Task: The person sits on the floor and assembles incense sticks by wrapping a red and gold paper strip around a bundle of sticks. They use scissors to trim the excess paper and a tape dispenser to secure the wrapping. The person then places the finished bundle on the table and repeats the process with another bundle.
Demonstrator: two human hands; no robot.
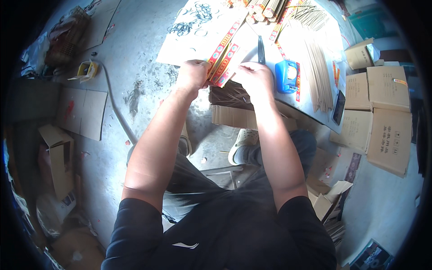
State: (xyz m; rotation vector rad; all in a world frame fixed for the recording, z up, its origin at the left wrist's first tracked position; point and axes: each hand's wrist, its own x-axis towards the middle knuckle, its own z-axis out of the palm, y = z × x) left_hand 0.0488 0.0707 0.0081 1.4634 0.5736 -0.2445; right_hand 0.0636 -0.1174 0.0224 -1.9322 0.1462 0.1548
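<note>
Incense packets (pixel 223 63) gripped by left hand (pixel 192 74) and right hand (pixel 254 77) above white worktable (pixel 189 42); concrete floor (pixel 135 67) below.

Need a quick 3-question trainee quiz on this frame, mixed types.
1. True or false: both the left hand and the right hand grip the flat bundle of red-and-yellow printed paper packets.
2. What lies just right of the right hand? A) blue plastic tape dispenser B) red bucket C) green bottle
3. Fill in: the dark scissors lie on the white ____.

Key: 1 true; 2 A; 3 table.
</note>
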